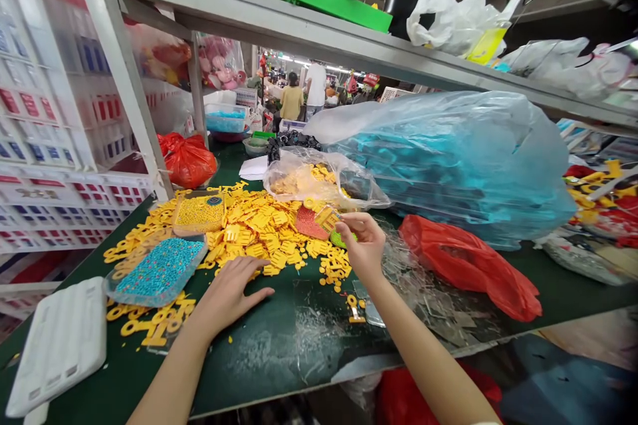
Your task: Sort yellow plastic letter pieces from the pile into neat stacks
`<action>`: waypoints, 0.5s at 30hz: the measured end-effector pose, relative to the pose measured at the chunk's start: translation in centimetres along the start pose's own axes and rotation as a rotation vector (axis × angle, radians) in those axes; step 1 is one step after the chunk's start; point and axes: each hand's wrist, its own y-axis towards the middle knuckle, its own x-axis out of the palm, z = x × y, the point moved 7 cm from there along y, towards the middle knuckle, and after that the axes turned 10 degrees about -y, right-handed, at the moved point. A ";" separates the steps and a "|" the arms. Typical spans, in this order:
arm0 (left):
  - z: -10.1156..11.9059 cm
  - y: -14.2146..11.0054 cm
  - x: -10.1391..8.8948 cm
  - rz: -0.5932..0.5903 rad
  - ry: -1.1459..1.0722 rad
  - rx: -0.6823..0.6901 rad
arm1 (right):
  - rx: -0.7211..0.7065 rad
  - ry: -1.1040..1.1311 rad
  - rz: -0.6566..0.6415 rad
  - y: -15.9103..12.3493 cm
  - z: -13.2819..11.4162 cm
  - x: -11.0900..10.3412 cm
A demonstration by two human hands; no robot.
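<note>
My right hand (363, 242) is raised over the right side of the heap, its thumb and fingers pinched on a small yellow plastic piece (326, 218) with slots. On the green tabletop, my left hand (230, 293) lies palm down with the thumb spread, at the front edge of a heap of yellow plastic pieces (264, 226). Left of that hand is a clear tray of blue beads (157, 271). Behind it stands a tray of yellow beads (199, 214). Pinkish-red beads (312, 222) and green beads (343, 236), partly hidden, sit near my right hand.
A large bag of blue pieces (448, 166) fills the back right, with a red plastic bag (471, 269) before it. Clear flat scraps (433, 299) lie right of my arm. A white plastic case (60, 345) rests far left. A metal shelf (299, 30) crosses overhead.
</note>
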 end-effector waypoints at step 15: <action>-0.8 -0.2 -0.3 -0.007 0.011 -0.051 | 0.122 -0.303 -0.130 12.6 8.1 4.2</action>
